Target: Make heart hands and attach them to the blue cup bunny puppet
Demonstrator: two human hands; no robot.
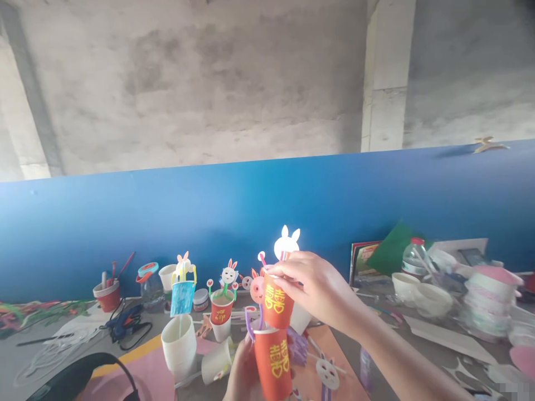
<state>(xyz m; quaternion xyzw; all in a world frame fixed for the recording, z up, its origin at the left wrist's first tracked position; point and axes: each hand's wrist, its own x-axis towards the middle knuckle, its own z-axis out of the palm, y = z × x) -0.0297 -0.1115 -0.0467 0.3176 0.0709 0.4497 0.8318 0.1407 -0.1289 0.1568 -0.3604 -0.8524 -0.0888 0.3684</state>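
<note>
Two red paper cups with yellow characters stand one above the other in front of me. My left hand is wrapped round the side of the lower paper cup; a bent purple strip rises at its rim. My right hand grips the upper paper cup near its rim, fingers closed. Whether the upper cup sits inside the lower one or just touches its rim, I cannot tell. Above the upper cup show a white rabbit-head cutout and a pink straw-like piece, partly behind my fingers.
Rabbit-decorated cups, one blue and one red, stand left of my hands. A white cup lies on its side. A blue glue gun, a plastic bottle and scissors lie around. Behind runs a blue partition.
</note>
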